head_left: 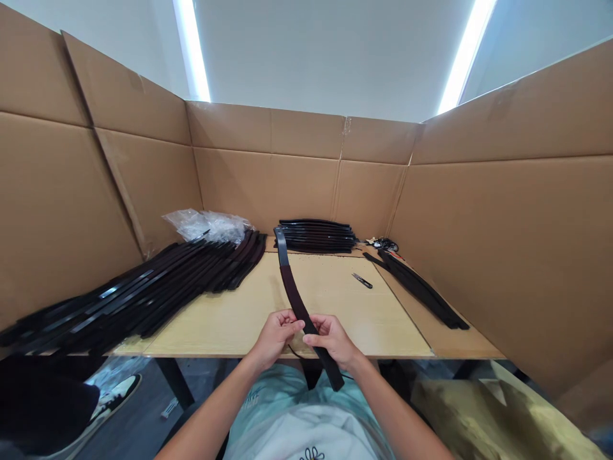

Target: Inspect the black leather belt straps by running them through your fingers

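Cardboard sheets (268, 185) stand around three sides of our pale wooden table (215, 326), walling the work in. Our left hand (276, 335) and right hand (332, 338) are both closed, fingers curled, each gripping the long curved black strip (293, 294) close beside the other, so the strip rises away from us over the tabletop and its tail hangs past the table edge. (Holding it this close puts both hands on one short stretch.) More black strips lie in a fanned pile (143, 294) on our left, a neat stack (316, 236) at the back and a smaller pile (419, 287) on the right, leaving the middle free for handling, with a small cutter (363, 280) within reach. A crumpled clear plastic bag (205, 225) sits behind the left pile.
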The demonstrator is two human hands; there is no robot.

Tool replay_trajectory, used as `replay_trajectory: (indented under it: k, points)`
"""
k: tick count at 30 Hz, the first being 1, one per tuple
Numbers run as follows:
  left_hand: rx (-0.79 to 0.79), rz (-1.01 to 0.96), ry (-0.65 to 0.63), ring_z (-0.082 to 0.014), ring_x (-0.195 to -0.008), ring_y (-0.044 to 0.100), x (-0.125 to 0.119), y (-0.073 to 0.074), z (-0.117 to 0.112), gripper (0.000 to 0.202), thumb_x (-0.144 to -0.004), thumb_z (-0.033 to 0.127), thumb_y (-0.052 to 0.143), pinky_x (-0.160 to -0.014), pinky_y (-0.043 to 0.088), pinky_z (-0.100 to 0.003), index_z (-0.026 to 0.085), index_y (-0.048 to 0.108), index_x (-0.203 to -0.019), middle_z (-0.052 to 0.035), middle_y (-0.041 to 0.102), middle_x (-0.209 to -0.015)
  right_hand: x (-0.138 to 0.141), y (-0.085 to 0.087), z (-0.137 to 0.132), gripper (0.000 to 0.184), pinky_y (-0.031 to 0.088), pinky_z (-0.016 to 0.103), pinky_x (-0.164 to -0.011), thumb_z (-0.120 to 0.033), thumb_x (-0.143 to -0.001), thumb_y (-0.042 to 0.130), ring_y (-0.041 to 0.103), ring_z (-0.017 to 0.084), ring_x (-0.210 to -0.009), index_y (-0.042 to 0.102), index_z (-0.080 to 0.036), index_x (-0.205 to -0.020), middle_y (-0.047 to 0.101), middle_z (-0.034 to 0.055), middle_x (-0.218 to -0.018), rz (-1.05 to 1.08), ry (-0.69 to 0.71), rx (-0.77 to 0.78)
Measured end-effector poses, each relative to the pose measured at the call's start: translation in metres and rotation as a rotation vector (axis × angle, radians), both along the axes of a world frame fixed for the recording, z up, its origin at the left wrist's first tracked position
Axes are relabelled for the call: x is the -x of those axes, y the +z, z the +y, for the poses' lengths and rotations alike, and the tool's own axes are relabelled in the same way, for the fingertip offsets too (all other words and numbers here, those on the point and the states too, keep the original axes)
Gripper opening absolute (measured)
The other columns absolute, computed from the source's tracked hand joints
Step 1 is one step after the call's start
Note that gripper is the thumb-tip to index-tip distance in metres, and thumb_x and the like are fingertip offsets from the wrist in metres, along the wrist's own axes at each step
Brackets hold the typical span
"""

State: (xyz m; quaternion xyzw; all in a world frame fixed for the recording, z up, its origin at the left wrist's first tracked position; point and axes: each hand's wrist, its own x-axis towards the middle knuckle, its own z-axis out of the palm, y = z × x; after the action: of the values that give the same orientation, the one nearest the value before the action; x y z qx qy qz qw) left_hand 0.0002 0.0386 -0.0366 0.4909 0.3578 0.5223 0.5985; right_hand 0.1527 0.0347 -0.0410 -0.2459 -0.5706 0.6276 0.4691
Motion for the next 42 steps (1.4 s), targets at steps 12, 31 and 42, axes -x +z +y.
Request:
replay_trajectory:
  k: [12, 31, 42]
  points:
    - [-0.009, -0.029, 0.1, -0.0038, -0.036, 0.027, -0.0031, -0.0005, -0.0006, 0.04, -0.055, 0.039, 0.079, -0.04, 0.014, -0.018, 0.017, 0.045, -0.054, 0.0083, 0.044, -0.038, 0.0023, 0.0009, -0.0007, 0.032, 0.035, 0.017, -0.038, -0.043, -0.076, 0.063, 0.051, 0.008, -0.045, 0.07, -0.013, -0.085, 0.067, 0.0055, -0.067, 0.061, -0.021, 0.198]
    - [-0.042, -0.009, 0.093, -0.0046, -0.038, 0.035, -0.0043, 0.0046, -0.0047, 0.037, -0.054, 0.034, 0.079, -0.039, 0.023, -0.017, 0.016, 0.048, -0.054, 0.0084, 0.043, -0.043, 0.0057, -0.0063, 0.0006, 0.037, 0.047, 0.022, -0.044, -0.028, -0.057, 0.083, 0.055, 0.01, -0.047, 0.053, -0.017, -0.076, 0.062, -0.0044, -0.061, 0.087, -0.026, 0.122]
    - [-0.029, -0.03, 0.137, -0.0034, -0.037, 0.033, -0.0033, 0.0023, -0.0012, 0.035, -0.054, 0.037, 0.08, -0.038, 0.018, -0.017, 0.014, 0.054, -0.056, 0.0031, 0.057, -0.047, 0.0024, -0.0007, -0.0015, 0.026, 0.046, 0.022, -0.056, -0.029, -0.067, 0.077, 0.06, 0.011, -0.06, 0.058, -0.017, -0.081, 0.067, 0.0003, -0.071, 0.209, -0.034, 0.179]
